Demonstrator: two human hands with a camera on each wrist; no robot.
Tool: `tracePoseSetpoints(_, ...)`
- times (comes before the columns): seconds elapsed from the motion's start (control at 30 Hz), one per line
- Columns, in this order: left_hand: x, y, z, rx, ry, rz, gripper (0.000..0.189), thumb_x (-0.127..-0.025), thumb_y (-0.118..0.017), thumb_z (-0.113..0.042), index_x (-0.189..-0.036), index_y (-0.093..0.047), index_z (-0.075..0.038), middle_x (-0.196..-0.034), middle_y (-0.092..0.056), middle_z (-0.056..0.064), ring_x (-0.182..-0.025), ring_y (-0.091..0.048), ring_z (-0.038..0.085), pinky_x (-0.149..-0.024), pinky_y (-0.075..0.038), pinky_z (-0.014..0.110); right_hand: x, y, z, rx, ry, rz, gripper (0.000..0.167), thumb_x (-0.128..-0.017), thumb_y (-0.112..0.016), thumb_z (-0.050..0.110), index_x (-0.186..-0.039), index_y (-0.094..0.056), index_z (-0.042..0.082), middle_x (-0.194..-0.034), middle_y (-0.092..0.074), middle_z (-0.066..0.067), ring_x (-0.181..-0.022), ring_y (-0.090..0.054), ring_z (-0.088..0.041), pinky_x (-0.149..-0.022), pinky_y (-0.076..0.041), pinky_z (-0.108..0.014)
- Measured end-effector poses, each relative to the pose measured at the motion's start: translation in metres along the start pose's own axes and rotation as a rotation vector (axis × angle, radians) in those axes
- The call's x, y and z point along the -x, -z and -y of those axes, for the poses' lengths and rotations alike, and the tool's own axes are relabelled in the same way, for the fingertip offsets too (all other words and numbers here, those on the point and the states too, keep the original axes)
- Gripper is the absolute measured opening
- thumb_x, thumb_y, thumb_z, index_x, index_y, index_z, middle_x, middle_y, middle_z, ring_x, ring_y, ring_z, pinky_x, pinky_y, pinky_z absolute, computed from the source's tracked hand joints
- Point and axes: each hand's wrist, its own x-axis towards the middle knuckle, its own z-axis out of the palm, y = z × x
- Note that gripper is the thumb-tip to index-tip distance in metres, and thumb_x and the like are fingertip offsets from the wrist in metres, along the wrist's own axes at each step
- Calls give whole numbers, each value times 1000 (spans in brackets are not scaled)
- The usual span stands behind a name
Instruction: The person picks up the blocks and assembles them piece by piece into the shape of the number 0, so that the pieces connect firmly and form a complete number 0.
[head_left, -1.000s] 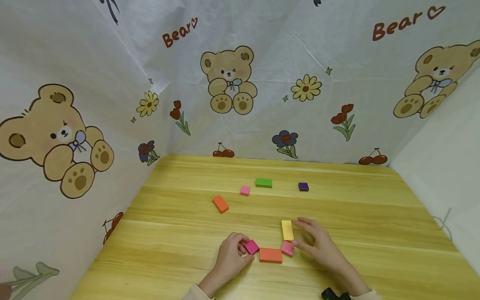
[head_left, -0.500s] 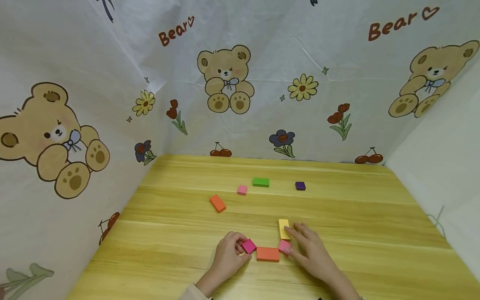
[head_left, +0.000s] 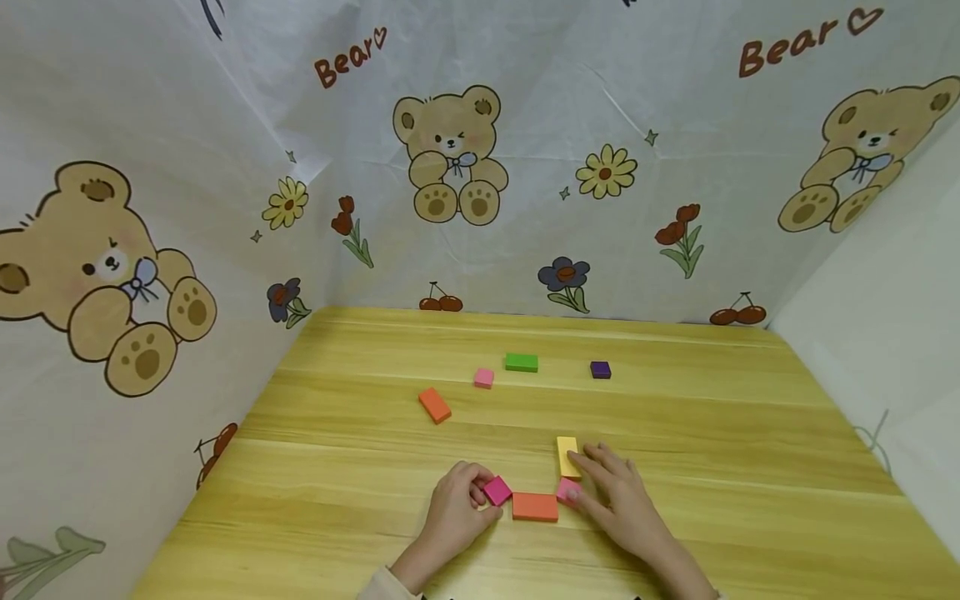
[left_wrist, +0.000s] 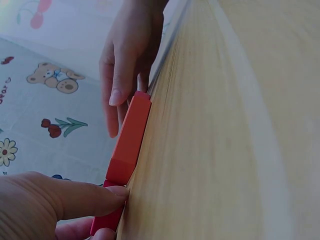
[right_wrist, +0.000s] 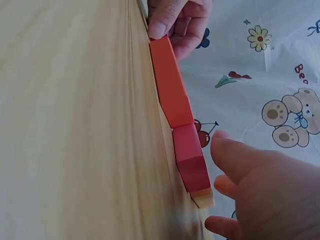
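In the head view my left hand pinches a magenta block between thumb and fingers. The corner of that block meets the left end of an orange-red block lying flat. At its right end sits a pink block, with a yellow block just beyond it. My right hand hovers close over these two with fingers spread, its thumb and fingertips overlapping them. The right wrist view shows its thumb beside the pink block, fingers relaxed. Both hands stay low by the wooden table.
Farther back lie an orange block, a small light pink block, a green block and a dark purple block. Bear-printed cloth hangs behind and to the left of the table. A pale wall stands on the right.
My right hand has shifted left, so its fingers now overlap the yellow and pink blocks instead of standing beside them. My left hand keeps its pinch on the magenta block.
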Motion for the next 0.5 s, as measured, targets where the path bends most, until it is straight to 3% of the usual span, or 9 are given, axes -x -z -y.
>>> tracePoseSetpoints(0.5,0,0,1,4,4,10,35,-66,-86,-4,-95,-67,-6,-83,-58,-3,-65,-48,-2,-60,-44,16,0,-4,-4,6,20,-13,49,-89,-71,33,-131,-63,11,-140,-53,-20,-137,-37,-47,-104,-19,-76)
